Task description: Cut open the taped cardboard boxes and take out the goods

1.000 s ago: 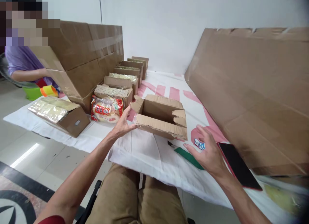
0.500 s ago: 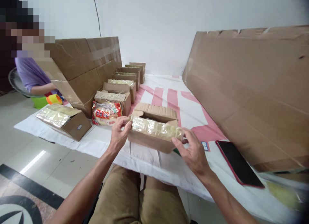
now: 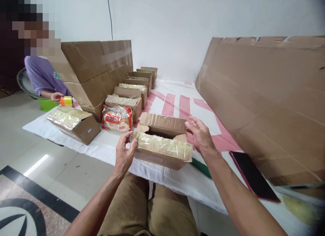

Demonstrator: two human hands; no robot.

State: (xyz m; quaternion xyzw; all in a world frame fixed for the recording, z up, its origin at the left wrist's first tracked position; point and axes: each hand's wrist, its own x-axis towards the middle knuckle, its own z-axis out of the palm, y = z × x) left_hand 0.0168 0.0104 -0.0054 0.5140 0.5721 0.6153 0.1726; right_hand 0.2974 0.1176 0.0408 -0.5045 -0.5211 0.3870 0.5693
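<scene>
In front of me an open cardboard box [image 3: 159, 158] sits near the table's edge, tilted slightly. A row of pale yellow packs in clear plastic [image 3: 162, 144] lies along its near side, partly above the rim. My left hand [image 3: 125, 154] is closed on the left end of that row, thumb on top. At the box's back right corner, my right hand [image 3: 201, 136] has its thumb and fingertips at the edge of the raised back flap [image 3: 164, 123]. Behind the row, a dark gap shows inside the box.
Several similar boxes [image 3: 124, 105] line the left side, with a red snack bag [image 3: 117, 119] before them. Another filled box [image 3: 76, 122] stands far left. Cardboard walls [image 3: 261, 104] flank the table. A phone [image 3: 254, 176] lies right. A person in purple [image 3: 45, 75] holds a tape roll [image 3: 66, 101].
My right hand has let go of the row's right end and moved up and back to the flap. The packs sit lower in the box. My left hand stays at the left end.
</scene>
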